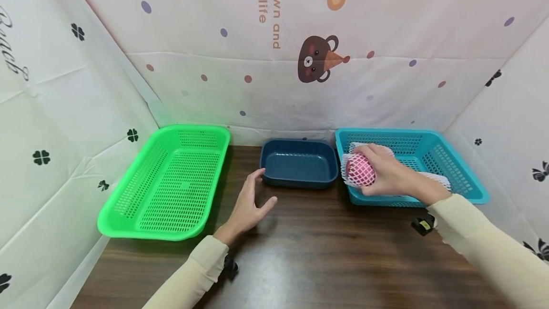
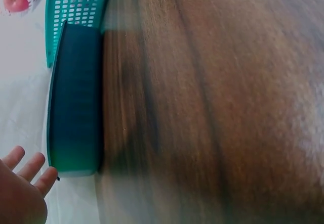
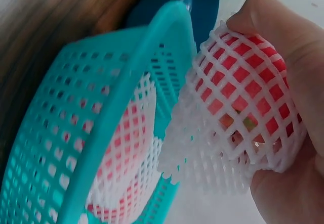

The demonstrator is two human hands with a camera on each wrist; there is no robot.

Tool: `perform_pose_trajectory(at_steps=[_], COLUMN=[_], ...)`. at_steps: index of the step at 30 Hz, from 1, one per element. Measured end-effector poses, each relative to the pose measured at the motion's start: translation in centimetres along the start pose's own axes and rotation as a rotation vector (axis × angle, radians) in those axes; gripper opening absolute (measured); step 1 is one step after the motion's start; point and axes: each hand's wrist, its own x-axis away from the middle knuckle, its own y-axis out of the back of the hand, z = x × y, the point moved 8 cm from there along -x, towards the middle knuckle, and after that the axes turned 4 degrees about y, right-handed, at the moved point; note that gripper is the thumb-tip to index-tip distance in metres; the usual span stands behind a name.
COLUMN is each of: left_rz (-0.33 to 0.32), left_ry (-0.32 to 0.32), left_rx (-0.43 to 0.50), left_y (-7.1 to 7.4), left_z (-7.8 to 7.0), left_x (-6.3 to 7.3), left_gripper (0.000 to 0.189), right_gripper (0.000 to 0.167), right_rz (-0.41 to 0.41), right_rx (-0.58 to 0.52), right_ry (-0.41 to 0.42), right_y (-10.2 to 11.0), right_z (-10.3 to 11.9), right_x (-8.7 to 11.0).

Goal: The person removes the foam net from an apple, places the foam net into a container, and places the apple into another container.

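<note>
My right hand (image 1: 383, 170) grips a red apple (image 1: 361, 170) in a white foam net, raised over the near left part of the blue basket (image 1: 465, 175). In the right wrist view, thumb and fingers wrap round the netted apple (image 3: 248, 92), and the net's loose end hangs past it. Other netted red fruit (image 3: 129, 153) lies in the basket, partly hidden by its wall. My left hand (image 1: 246, 206) is empty, fingers spread, beside the left end of the dark blue tray (image 1: 300, 182). Whether its fingertips touch the tray, I cannot tell.
A green basket (image 1: 147, 194) with slotted walls stands at the left on the brown wooden table (image 1: 300, 252). Printed white cloth (image 1: 257, 94) hangs close behind the containers and on both sides. The tray sits between the two baskets.
</note>
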Motion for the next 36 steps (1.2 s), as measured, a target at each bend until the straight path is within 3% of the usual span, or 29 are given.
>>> perform_pose_trajectory(at_steps=[11,17,27,36], left_rz=[0.015,0.010,0.017,0.024], left_ry=[-0.025,-0.043,-0.029,-0.007], left_rx=[0.035,0.052,0.058,0.057], left_y=[-0.3,-0.1,0.4,0.6], left_z=[0.2,0.0,0.1,0.3], left_x=[0.5,0.6,0.4,0.5], left_gripper=[0.077,0.077,0.074,0.072], right_gripper=[0.087,0.087,0.084,0.087], right_rz=[0.050,0.080,0.098,0.128], right_rx=[-0.020,-0.025,-0.068,-0.088], right_ry=[0.001,0.046,0.126,0.110], right_y=[-2.1,-3.0,-5.0,-6.7], right_z=[2.1,3.6,5.8,7.1], right_x=[-1.3,-2.4,-4.0,-5.1])
